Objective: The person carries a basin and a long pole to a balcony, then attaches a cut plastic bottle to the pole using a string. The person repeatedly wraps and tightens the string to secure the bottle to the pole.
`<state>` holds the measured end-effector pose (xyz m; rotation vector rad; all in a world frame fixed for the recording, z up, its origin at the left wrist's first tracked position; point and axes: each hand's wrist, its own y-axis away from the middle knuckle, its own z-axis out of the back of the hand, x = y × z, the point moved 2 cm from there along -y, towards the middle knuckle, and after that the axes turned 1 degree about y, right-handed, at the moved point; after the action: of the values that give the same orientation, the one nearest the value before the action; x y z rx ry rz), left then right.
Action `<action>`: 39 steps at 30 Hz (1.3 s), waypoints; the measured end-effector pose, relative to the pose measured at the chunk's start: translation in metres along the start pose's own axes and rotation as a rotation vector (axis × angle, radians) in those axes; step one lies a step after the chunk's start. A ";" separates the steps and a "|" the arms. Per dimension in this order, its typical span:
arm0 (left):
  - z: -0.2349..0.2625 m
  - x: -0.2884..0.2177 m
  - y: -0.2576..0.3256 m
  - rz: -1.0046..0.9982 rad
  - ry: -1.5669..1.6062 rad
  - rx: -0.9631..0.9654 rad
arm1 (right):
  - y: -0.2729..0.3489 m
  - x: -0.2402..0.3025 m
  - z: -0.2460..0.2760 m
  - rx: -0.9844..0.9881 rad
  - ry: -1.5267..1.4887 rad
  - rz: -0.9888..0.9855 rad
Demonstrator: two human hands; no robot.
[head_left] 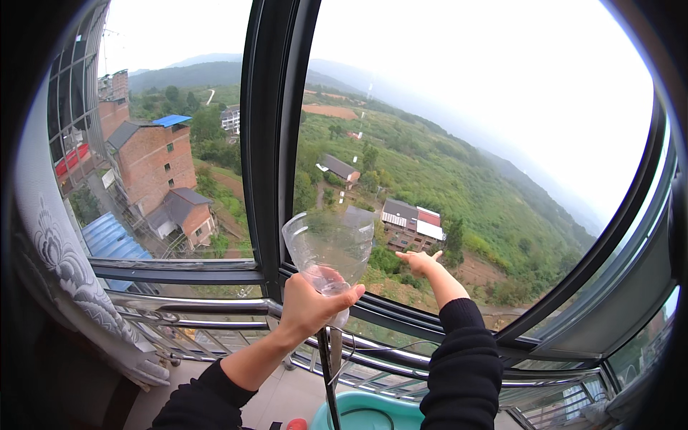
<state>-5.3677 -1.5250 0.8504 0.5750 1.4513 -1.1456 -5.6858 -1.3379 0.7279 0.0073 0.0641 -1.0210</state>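
My left hand (pixel 317 304) wraps round the narrow lower part of a see-through plastic bottle piece (pixel 330 244), which looks cut off, with its wide open end facing up. Below that hand a thin dark pole (pixel 330 373) runs down towards the floor, and a thin wire hangs beside it. Whether the bottle piece is fixed to the pole is hidden by my grip. My right hand (pixel 421 264) reaches forward at the window with its fingers stretched out and apart, holding nothing. Both forearms wear black sleeves.
Dark window frames (pixel 281 143) stand ahead, with shiny metal railings (pixel 193 308) low along them. A turquoise basin (pixel 358 410) sits on the pale tiled floor (pixel 261 398). A patterned light curtain (pixel 75 265) hangs at left. Outside are brick buildings and green hills.
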 end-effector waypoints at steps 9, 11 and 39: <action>-0.002 0.018 -0.014 0.040 -0.082 -0.018 | 0.035 0.025 0.084 -0.279 0.124 0.047; -0.005 0.015 -0.014 0.065 -0.087 -0.008 | 0.073 0.030 0.133 -0.262 -0.347 0.048; -0.061 -0.142 0.100 -0.153 0.004 0.041 | 0.392 0.176 0.116 -1.010 -0.887 0.017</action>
<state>-5.2769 -1.3949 0.9442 0.5020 1.4986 -1.2968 -5.2537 -1.2873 0.8241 -1.3493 -0.2359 -0.8077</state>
